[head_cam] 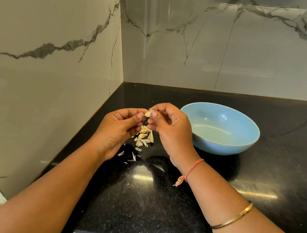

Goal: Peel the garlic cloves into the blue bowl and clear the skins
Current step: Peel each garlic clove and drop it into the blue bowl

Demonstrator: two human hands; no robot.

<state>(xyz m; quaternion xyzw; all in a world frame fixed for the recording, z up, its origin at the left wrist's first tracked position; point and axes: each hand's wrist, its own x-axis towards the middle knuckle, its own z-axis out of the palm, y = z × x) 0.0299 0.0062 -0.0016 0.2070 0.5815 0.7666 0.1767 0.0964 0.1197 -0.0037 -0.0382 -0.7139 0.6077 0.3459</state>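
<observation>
Skins littered the counter up front, left hand and right hand both pinched one garlic clove above the pile, short of the blue bowl beyond, so a slippery squeeze could have shot it among the scraps.

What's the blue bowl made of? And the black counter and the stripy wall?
The blue bowl looks like glazed ceramic, maybe melamine: smooth, with soft shiny spots inside. The counter looks like polished black granite: speckled and mirror-glossy. The wall looks like marble-patterned tiles: grey veins and straight joints.
</observation>
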